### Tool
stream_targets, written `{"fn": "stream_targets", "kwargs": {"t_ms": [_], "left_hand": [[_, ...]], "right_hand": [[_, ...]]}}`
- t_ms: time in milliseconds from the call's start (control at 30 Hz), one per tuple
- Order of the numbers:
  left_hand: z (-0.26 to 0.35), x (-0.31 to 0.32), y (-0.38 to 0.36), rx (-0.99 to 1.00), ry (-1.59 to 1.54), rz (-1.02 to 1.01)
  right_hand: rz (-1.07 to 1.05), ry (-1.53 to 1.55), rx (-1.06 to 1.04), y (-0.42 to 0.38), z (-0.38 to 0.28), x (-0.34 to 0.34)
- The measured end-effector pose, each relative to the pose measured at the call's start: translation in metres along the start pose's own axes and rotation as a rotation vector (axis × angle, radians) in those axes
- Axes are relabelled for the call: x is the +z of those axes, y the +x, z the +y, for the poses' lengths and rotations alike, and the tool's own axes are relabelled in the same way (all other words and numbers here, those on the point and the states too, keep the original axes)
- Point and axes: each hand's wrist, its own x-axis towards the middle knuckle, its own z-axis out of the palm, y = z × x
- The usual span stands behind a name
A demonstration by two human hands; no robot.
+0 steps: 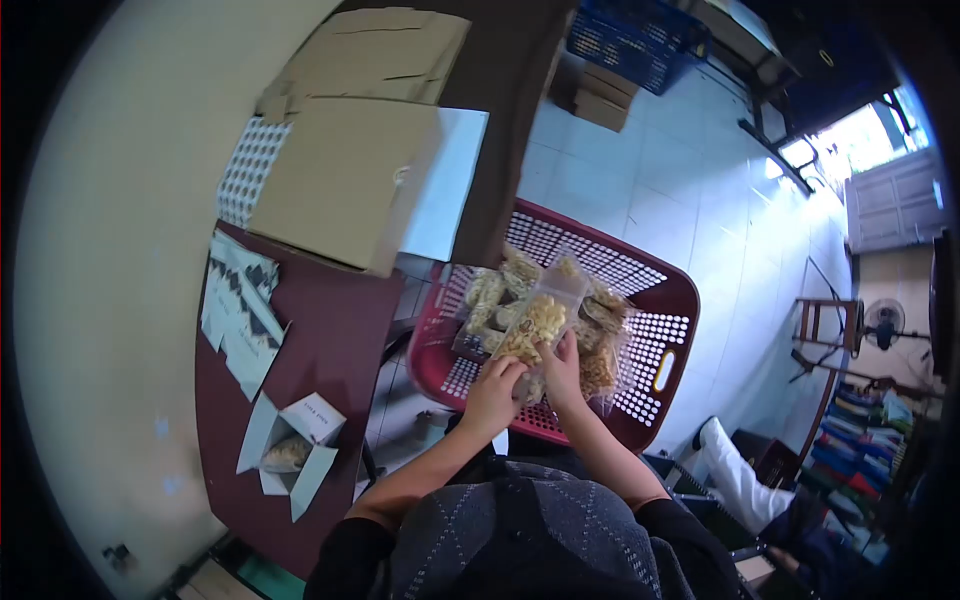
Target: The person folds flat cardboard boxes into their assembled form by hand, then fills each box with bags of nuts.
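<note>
Both of my hands grip a clear plastic bag of pale yellow snack pieces (pixel 546 316) above a red basket. My left hand (pixel 494 392) is closed on the bag's lower left edge. On the right side, my right hand (pixel 560 372) pinches the same bag, thumb up. The bag is tilted, its flat top pointing away from me. Beneath it, the red plastic basket (pixel 672 290) with perforated walls holds several more clear snack bags (pixel 602 368). Part of the basket's contents is hidden behind the held bag and my hands.
On the dark red table (pixel 330 310) at left stand a cardboard box (pixel 340 180), flattened cardboard (pixel 370 50), a printed carton sheet (pixel 243 310) and an open white box (pixel 312 418) with a bag inside. A blue crate (pixel 635 40) lies beyond. A person's leg (pixel 738 472) shows at right.
</note>
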Motion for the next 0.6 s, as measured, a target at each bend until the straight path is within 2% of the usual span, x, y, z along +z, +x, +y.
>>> {"fn": "stream_targets", "kwargs": {"t_ms": [33,67,100,133,233,267,333,367,400,467,500,600], "left_hand": [[0.013,-0.02,-0.007,-0.012,0.003,0.031],[0.025,-0.041,-0.014,0.035,-0.153,0.092],[0.031,-0.058,-0.022,0.085,-0.307,0.154],[0.028,-0.072,-0.031,0.074,-0.302,0.189],[0.006,-0.122,-0.068,0.133,-0.24,0.561],[0.0,-0.137,-0.08,0.12,-0.23,0.603],[-0.013,-0.164,-0.107,-0.061,-0.383,0.809],[-0.019,-0.172,-0.12,-0.074,-0.581,0.824],[-0.024,-0.183,-0.137,-0.081,-0.57,0.868],[-0.033,-0.203,-0.173,-0.092,-1.021,0.68],[-0.046,-0.206,-0.194,-0.16,-1.032,0.599],[-0.057,-0.218,-0.242,-0.141,-1.018,0.726]], "right_hand": [[-0.022,-0.057,-0.035,-0.015,-0.026,0.019],[-0.057,-0.066,-0.04,-0.024,-0.037,0.032],[-0.102,-0.009,-0.135,-0.033,-0.044,0.044],[-0.148,0.051,-0.227,-0.044,-0.052,0.056],[-0.312,0.059,-0.191,-0.083,-0.073,0.1],[-0.397,0.088,-0.172,-0.094,-0.073,0.114],[-0.569,0.13,-0.138,-0.112,-0.064,0.141],[-0.677,0.089,-0.125,-0.123,-0.058,0.154],[-0.784,0.048,-0.115,-0.133,-0.053,0.168],[-0.873,0.019,-0.121,-0.155,-0.046,0.194],[-0.918,0.013,-0.073,-0.164,-0.04,0.205],[-1.029,-0.06,-0.019,-0.195,-0.028,0.233]]}}
